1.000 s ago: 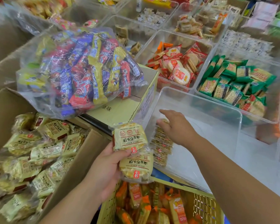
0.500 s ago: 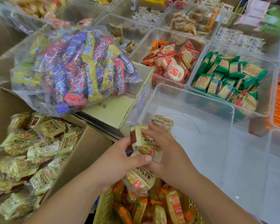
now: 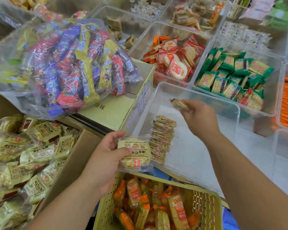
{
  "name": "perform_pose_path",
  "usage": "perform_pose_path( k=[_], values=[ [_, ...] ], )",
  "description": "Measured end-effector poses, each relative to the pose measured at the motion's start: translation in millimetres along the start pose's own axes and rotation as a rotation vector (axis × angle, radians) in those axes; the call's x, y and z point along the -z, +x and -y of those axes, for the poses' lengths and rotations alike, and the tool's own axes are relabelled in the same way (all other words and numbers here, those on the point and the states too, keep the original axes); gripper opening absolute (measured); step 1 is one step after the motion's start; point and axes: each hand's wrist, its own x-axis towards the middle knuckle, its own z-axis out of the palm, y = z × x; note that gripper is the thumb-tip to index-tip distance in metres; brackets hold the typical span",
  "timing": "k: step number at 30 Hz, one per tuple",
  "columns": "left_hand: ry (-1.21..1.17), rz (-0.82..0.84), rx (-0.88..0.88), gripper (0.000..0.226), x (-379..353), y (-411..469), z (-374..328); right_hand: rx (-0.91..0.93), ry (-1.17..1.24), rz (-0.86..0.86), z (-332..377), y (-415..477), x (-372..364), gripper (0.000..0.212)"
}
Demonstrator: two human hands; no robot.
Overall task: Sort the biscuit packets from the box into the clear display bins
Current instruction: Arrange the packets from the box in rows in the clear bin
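We log L hand (image 3: 105,160) and R hand (image 3: 201,118), both bare. Forearms bare up to frame edge.

The left hand (image 3: 106,156) grips 1 pale yellow biscuit packet (image 3: 134,153) at the near left corner of the clear bin (image 3: 189,155). The right hand (image 3: 199,117) pinches a 2nd packet (image 3: 179,103) above the bin's far side. Inside the bin, a row of packets (image 3: 161,140) stands on edge along the left wall. To the left, the cardboard box (image 3: 68,170) holds many more. A yellow basket (image 3: 204,201) of orange packets sits nearest.
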Motion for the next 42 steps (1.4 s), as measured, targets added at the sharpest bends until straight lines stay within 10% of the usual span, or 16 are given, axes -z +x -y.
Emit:
perform_pose_path(
  k=[16, 25, 32, 42],
  values=[
    [-0.149, 0.029, 0.019, 0.047, 9, -8, -3, -0.022, -0.277, 0.566, -18, 39, -71, 0.051],
    [-0.071, -0.02, -0.006, 0.042, 1, -8, -10, 0.338, 0.276, 0.553, 75, -63, 8, 0.08],
    [-0.104, 0.074, 0.057, 0.033, -24, -5, -13, 0.475, 0.114, 0.372, 74, -129, -3, 0.068],
    [1.344, 0.207, -0.193, 0.101, -18, 30, 19, 0.144, 0.014, 0.086, 1, -34, 6, 0.047]
  ],
)
